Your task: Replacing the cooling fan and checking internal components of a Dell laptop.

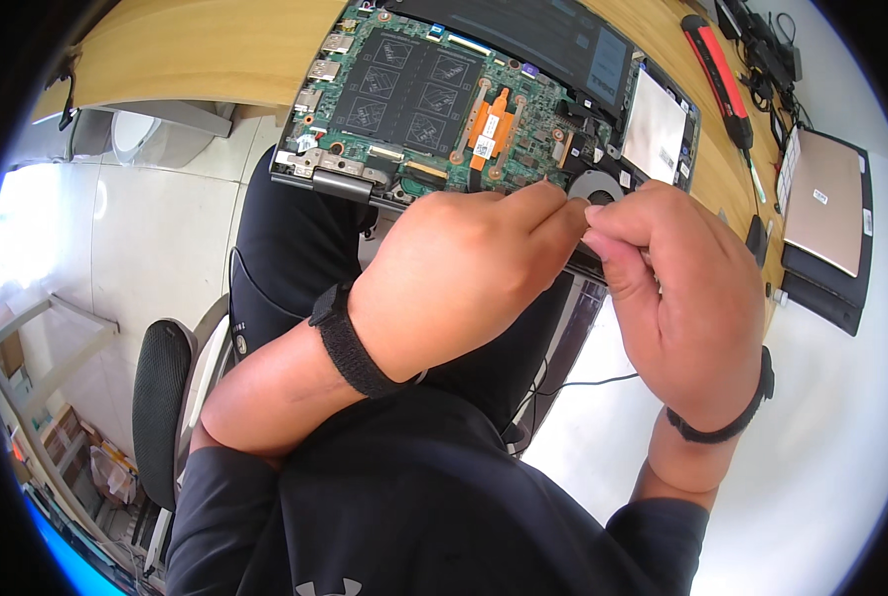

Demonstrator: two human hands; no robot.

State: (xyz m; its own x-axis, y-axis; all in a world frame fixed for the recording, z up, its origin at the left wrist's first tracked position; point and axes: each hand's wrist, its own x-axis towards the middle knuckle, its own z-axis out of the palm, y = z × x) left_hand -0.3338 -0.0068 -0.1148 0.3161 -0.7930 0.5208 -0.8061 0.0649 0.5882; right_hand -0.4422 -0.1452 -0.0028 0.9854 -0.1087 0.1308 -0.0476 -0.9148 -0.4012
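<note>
Opened laptop point(533, 109) partly beneath both hands point(474, 253) point(697, 273)

My left hand point(464, 248) and right hand point(692, 283) crowd each other at the round grey part point(593, 181); leftward I could pass above the opened laptop point(409, 84) to the bare desk point(186, 60); rightward, the red-and-black tool point(719, 74) lies in the way, cables point(767, 84) beyond.

You seem to be in an electronics workshop: the wooden table point(186, 55) carries an opened laptop point(414, 94) and a red-and-black tool point(719, 84).
</note>
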